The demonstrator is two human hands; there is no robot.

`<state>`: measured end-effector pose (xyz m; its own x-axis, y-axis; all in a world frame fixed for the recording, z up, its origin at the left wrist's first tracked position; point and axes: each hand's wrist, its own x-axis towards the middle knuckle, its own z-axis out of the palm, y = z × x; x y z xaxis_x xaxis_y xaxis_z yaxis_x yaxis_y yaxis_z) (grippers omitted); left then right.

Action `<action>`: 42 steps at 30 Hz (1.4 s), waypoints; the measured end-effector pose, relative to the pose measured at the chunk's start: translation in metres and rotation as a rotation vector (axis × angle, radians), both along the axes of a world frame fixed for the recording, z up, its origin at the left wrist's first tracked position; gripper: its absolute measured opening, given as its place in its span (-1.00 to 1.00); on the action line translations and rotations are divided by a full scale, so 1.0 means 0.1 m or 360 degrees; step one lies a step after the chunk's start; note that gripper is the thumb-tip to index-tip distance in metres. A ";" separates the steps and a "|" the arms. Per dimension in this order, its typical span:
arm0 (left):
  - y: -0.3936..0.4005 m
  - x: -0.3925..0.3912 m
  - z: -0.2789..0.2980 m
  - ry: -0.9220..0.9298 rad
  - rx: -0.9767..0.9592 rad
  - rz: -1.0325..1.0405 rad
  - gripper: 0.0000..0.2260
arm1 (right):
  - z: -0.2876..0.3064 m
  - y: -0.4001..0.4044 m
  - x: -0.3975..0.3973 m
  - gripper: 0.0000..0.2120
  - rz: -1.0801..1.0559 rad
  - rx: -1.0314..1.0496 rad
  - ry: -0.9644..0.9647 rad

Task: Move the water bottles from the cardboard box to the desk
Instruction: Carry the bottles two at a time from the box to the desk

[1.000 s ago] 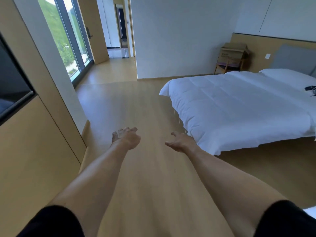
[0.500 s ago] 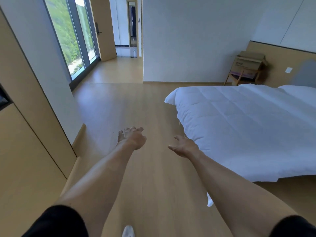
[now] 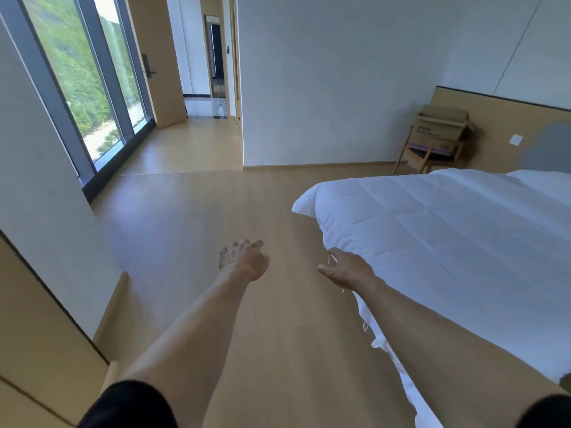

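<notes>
An open cardboard box [image 3: 440,128] sits on a wooden chair [image 3: 428,156] in the far right corner, against the headboard wall. Its inside is hidden from here and no water bottle shows. No desk is in view. Both my arms reach forward over the wooden floor. My left hand [image 3: 242,257] hangs with loosely curled fingers and holds nothing. My right hand [image 3: 346,268] is relaxed and empty, just beside the near edge of the bed. The box is far ahead of both hands.
A bed with a white duvet [image 3: 448,236] fills the right side. Wooden floor [image 3: 200,217] runs ahead to a white wall. Tall windows [image 3: 80,88] and a wooden door [image 3: 154,63] stand at the left; wood wall panels [image 3: 37,335] line the near left.
The view has advanced and turned right along the bed's foot. The box and chair look nearer and more central. Both empty hands stay stretched forward.
</notes>
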<state>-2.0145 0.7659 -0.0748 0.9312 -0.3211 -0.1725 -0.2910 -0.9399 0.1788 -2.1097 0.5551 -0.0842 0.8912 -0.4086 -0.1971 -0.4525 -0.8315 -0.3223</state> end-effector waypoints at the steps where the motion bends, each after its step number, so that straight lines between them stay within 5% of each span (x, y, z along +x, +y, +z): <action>1: -0.03 0.18 0.01 0.0010 -0.0001 -0.0008 -0.56 | 0.02 -0.01 0.17 -0.36 0.0000 0.0006 -0.0007; 28: -1.79 4.89 0.13 -0.0066 0.0024 0.0029 -0.54 | -0.15 -1.71 5.18 -0.36 0.0137 0.0049 0.0085; 42: -2.60 7.29 -0.25 0.0001 -0.0037 -0.0050 -0.53 | -0.33 -2.45 7.31 -0.38 0.0061 0.0047 0.0065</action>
